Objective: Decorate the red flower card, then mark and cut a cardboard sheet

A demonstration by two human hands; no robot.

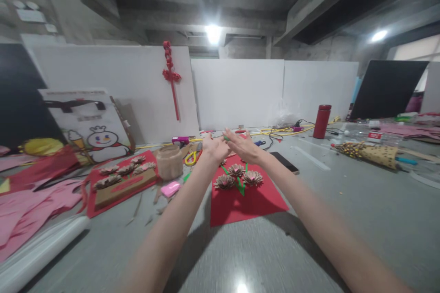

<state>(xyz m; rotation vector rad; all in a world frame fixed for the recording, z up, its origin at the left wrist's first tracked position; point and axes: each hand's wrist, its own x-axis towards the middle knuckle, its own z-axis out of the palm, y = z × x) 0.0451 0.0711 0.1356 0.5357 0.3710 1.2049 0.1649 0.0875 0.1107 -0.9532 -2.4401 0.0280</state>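
My left hand (pixel 216 148) and my right hand (pixel 244 145) meet above the far part of a red sheet (pixel 247 210). A small green piece (pixel 226 138) shows between their fingertips. The left fingers are bent round it; the right fingers reach in from the other side, closed together. Their thumbs are partly hidden. On the sheet below are brown layered flowers (pixel 236 170) with pink centres and green paper leaves (pixel 241 187). The hands cover the sheet's upper part.
To the left are a brown jar (pixel 169 163), yellow-handled scissors (pixel 190 158), a pink packet (pixel 170 188) and another red sheet with flowers (pixel 120 176). A black phone (pixel 284 163), red bottle (pixel 322 122) and wrapped bouquet (pixel 367 153) lie or stand rightward. White panels (pixel 237 94) close off the back.
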